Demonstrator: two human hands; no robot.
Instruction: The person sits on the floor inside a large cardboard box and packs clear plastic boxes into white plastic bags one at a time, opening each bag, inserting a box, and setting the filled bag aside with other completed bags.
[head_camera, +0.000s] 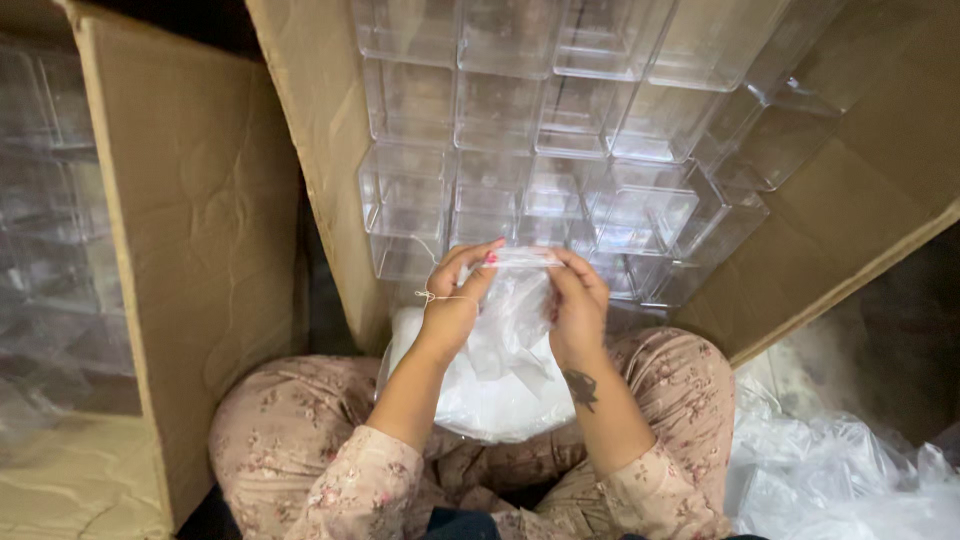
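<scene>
Head view: we see the left hand (452, 300) and right hand (577, 300) both pinched shut on the top edge of a clear plastic bag (515, 300), held over the lap, just before the carton of clear boxes (560, 130). We judge the thin film could slip or tear if the pinches pull unevenly. Loose bags (830, 470) lie to the right.

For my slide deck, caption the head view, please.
Both hands, left hand and right hand, pinch a clear plastic bag before stacked clear boxes.
</scene>
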